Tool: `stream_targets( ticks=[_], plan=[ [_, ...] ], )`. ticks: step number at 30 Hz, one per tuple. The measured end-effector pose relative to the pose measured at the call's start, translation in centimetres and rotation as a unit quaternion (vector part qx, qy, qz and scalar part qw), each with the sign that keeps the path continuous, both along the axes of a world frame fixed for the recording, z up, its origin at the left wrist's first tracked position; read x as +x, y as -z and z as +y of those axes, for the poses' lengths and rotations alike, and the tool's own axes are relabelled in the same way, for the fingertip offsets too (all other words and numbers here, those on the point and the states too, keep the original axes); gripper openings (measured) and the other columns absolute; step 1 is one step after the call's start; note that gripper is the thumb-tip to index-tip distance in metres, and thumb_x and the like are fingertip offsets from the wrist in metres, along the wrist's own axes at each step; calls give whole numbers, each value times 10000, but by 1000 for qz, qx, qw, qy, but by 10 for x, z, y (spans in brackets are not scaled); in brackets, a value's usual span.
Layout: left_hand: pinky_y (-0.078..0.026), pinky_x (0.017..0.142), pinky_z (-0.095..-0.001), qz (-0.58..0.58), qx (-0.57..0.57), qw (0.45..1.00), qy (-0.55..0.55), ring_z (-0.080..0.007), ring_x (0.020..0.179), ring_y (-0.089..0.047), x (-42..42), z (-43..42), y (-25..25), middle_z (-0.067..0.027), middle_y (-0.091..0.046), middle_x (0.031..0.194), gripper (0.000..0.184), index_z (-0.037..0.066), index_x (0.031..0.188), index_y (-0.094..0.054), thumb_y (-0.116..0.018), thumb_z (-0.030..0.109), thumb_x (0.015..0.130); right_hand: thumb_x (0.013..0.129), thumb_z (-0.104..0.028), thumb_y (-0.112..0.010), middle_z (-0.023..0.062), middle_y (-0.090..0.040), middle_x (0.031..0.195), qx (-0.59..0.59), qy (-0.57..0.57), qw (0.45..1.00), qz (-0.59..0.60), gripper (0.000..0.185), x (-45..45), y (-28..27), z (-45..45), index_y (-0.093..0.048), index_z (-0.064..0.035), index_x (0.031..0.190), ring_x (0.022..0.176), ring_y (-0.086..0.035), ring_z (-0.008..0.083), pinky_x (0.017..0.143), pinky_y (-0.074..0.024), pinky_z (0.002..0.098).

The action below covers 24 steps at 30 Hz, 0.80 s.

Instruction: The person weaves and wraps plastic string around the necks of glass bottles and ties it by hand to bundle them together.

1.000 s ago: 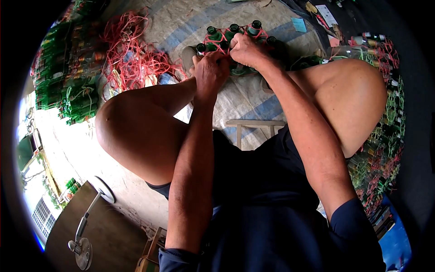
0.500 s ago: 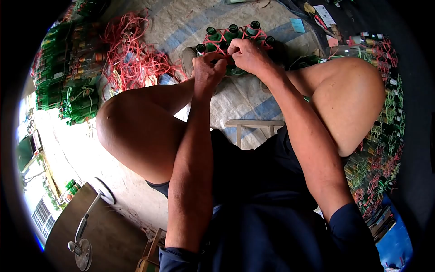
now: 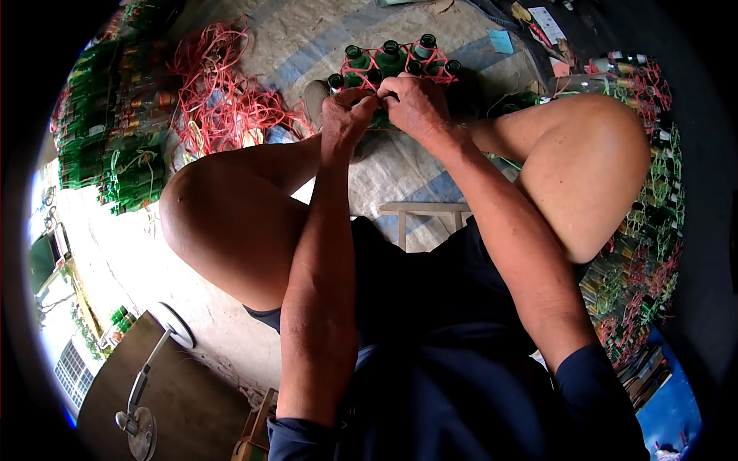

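A cluster of green glass bottles (image 3: pixel 390 58) stands upright between my feet, with red string (image 3: pixel 438 57) looped and crossed around the necks. At the near side of the cluster, my left hand (image 3: pixel 346 115) is closed in a pinch, its thumb and fingers pressed together. Close beside it, my right hand (image 3: pixel 415 104) bends over the nearest bottles with its fingers also pinched. Both hands appear to grip the red string at the near edge, though the fingers hide most of it. The lower parts of the bottles are hidden behind my hands.
A tangled heap of red string (image 3: pixel 231 96) lies at the left. Beyond it are stacked green bottles (image 3: pixel 108 115). More tied bottles (image 3: pixel 646 207) line the right side. A wooden frame (image 3: pixel 423 208) sits below my hands. Blue paper (image 3: pixel 500 41) lies at the upper right.
My hands have moved slightly down toward me and away from the bottle necks, with the right hand turned a little more. The view has shifted slightly; the bottles stand as before.
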State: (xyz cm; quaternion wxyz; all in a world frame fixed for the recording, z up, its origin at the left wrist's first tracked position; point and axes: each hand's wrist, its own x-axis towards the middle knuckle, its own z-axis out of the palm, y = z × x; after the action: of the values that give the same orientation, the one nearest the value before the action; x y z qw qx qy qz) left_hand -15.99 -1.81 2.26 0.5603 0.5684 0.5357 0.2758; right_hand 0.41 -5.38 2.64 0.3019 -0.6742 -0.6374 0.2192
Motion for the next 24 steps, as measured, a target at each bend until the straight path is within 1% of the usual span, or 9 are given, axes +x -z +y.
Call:
stream_targets(
  ticks=[2,5,8,11,14,19,22,24],
  plan=[
    [-478,611,-275,12,-5,1000,-1,-109,708,-605,0,1,1,-26,-702,837,287,5,984,-783,-679,239,855,863,-133,-729,103,-685,908,12,6,1000,-2,37,-2,1,0,-750,-143,892,859,-695,349,728,-554,446],
    [-484,636,-277,12,20,1000,15,-120,740,-624,-2,4,4,-40,-720,870,295,-7,986,-779,-673,233,852,861,-130,-742,81,-684,915,27,15,1000,-2,41,-4,2,-1,-755,-140,899,853,-694,337,716,-551,426],
    [-498,670,-292,12,15,1000,13,-143,774,-643,0,3,-4,-60,-732,889,307,-21,992,-774,-657,223,848,853,-131,-756,65,-687,924,40,21,999,16,62,-5,6,-2,-764,-136,914,857,-696,326,719,-551,413],
    [-519,714,-312,45,21,998,28,-175,814,-671,0,5,-10,-86,-747,913,325,-32,1002,-768,-640,220,842,847,-138,-766,59,-690,938,52,16,998,13,85,-5,9,-4,-771,-133,932,869,-700,318,729,-553,405],
    [-528,736,-323,64,56,995,43,-201,829,-691,-2,8,-2,-112,-757,924,337,-36,1001,-765,-631,224,835,852,-146,-761,49,-692,962,51,5,999,2,99,-4,8,-4,-773,-133,949,882,-702,312,735,-556,400],
    [-528,735,-325,68,68,994,54,-210,820,-695,-1,11,-4,-129,-755,902,335,-41,986,-765,-628,221,827,865,-145,-737,42,-685,985,51,-5,998,-19,98,-3,9,-4,-766,-138,959,885,-702,305,738,-557,404],
    [-523,717,-331,82,60,994,47,-209,791,-685,1,12,-8,-129,-749,878,336,-47,982,-761,-629,217,821,871,-137,-718,55,-663,944,68,-16,997,-20,55,-3,8,-2,-746,-133,918,862,-696,309,714,-553,418],
    [-518,703,-333,88,56,994,43,-203,770,-674,2,12,-8,-125,-743,861,334,-50,981,-758,-631,213,819,874,-142,-710,62,-643,919,75,-18,996,-42,22,-3,8,-1,-726,-131,884,839,-689,317,687,-546,431]
  ],
)
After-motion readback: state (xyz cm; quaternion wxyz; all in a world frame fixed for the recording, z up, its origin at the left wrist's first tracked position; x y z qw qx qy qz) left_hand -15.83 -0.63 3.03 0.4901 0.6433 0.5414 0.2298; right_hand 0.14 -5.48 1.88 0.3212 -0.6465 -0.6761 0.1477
